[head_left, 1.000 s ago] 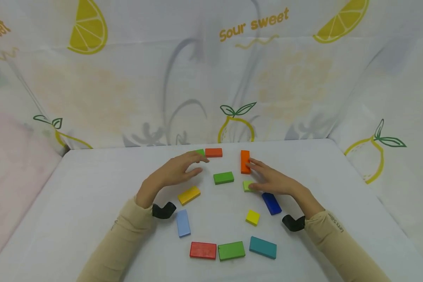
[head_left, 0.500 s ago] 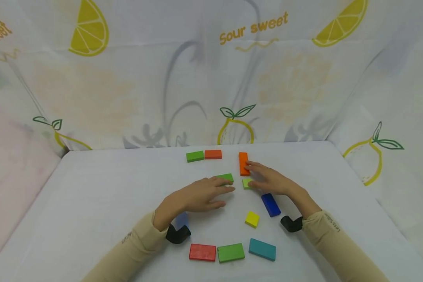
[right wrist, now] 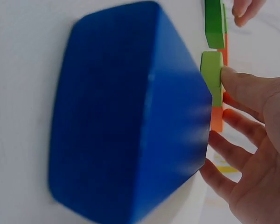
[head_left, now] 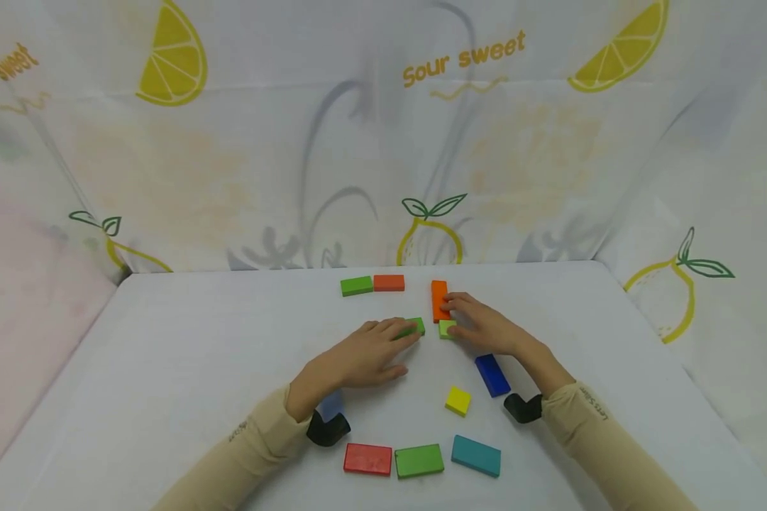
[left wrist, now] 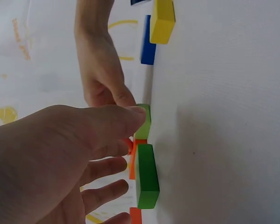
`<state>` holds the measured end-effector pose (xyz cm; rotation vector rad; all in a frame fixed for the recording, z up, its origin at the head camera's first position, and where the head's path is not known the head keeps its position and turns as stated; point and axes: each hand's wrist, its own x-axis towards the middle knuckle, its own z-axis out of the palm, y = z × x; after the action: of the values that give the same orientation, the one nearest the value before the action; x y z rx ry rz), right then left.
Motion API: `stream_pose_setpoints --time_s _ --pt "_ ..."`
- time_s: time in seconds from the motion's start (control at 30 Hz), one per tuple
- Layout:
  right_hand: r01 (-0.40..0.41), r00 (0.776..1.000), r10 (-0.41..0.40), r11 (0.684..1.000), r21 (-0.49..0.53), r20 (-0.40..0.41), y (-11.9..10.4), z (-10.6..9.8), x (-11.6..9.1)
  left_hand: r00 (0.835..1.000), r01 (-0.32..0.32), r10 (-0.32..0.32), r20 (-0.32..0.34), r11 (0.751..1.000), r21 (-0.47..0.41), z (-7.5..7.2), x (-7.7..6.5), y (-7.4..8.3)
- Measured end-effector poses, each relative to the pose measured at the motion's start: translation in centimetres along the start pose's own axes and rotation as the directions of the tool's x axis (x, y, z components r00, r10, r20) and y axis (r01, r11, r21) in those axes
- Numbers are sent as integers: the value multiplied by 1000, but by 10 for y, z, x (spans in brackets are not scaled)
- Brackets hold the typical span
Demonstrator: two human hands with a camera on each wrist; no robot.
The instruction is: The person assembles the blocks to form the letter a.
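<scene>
Fingers outstretched, my left hand (head_left: 360, 355) reaches over a green block (head_left: 418, 326) and partly covers it in the head view. In the left wrist view, that block (left wrist: 147, 179) lies just beyond the spread fingers, with no grip on it. My right hand (head_left: 485, 326) is spread near an orange block (head_left: 438, 305) and a small light green block (head_left: 445, 329). Its thumb touches the light green block (right wrist: 211, 74) in the right wrist view, while its fingertips are beside the orange block (right wrist: 216, 119). Those two blocks meet end to end or nearly so.
A green block (head_left: 356, 286) and a red block (head_left: 389, 283) lie at the back. Dark blue (head_left: 492, 375) and yellow (head_left: 458, 401) blocks sit nearer. Red (head_left: 367, 459), green (head_left: 419, 460) and teal (head_left: 476, 455) blocks line the front. A light blue block (head_left: 330, 406) is partly hidden.
My left hand has come from the back left block toward the middle green block, now hiding the left yellow block. The light green block has shifted up against the orange one beside my right thumb.
</scene>
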<state>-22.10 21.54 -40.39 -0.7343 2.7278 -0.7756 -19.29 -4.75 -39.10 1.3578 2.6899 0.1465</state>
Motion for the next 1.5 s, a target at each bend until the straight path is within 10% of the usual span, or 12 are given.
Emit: stream_pose_setpoints --time_s 0.9,1.5 --pt "-18 1000 18 1000 -18 16 -14 8 17 972 121 -84 220 979 -161 -18 -13 0" --pt "50 998 -49 999 -21 45 -16 5 28 968 119 -89 234 986 -115 -19 -14 3"
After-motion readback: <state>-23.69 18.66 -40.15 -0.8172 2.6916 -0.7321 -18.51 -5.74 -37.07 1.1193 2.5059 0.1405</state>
